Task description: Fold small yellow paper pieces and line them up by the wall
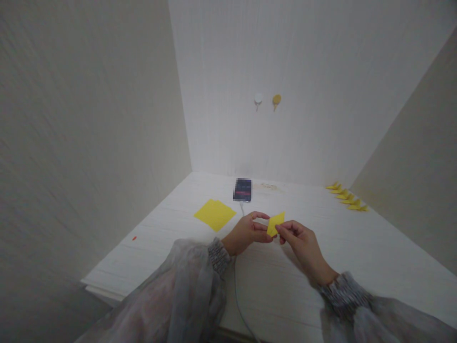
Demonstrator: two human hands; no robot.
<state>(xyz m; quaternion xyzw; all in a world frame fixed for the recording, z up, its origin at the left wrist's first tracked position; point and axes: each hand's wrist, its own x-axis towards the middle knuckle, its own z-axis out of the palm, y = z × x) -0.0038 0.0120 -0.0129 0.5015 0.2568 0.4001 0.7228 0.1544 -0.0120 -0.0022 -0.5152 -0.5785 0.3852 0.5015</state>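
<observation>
A small piece of folded yellow paper (275, 223), diamond-like in outline, is held between both hands above the white table. My left hand (252, 229) grips its left side, thumb below and fingers behind. From the right, my right hand (298, 238) pinches the paper's lower right part between thumb and forefinger. Some of the fingertips are hidden behind the paper. To the left of my hands lie flat yellow paper sheets (214, 214), slightly fanned.
A phone (243, 190) with a white cable (238, 300) lies beyond my hands; the cable runs under my left wrist. Several folded yellow paper pieces (345, 196) line the right edge. A small orange piece (134, 238) lies left. Two hooks (276, 99) are on the back wall.
</observation>
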